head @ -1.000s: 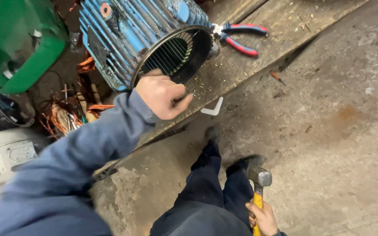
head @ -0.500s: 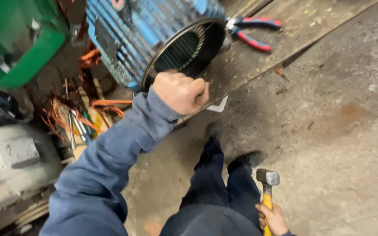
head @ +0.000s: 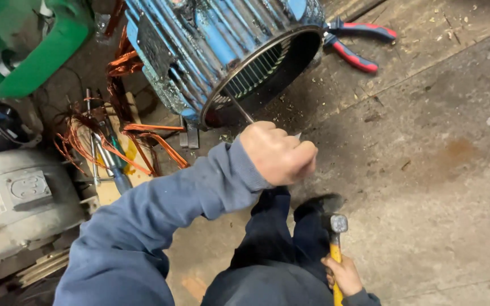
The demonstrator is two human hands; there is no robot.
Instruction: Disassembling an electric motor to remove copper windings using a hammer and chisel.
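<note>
our left hand (head: 279,153) is fisted tight around a thin metal rod (head: 238,107), a punch or chisel by the look of it, whose far end reaches just inside the open mouth of the blue ribbed motor housing (head: 222,51) lying on its side on the concrete floor (head: 426,170). our right hand (head: 344,275) hangs low beside our knee, fingers wrapped around the yellow handle of a hammer (head: 336,241), its steel head up and well apart from the rod. in our judgement, doing this well means we seat the rod's tip firmly against the slotted inner ring before any blow, keep the rod in line with the strike, and hold our knuckles clear of the struck end, which we cannot see past the fist. short, square taps seem wiser than one heavy swing. red-handled pliers (head: 355,42) lie on the floor beyond the housing, tangled copper wire (head: 137,136) sits to its left, with a green casing (head: 35,51) and a grey motor (head: 21,198) near it.
</note>
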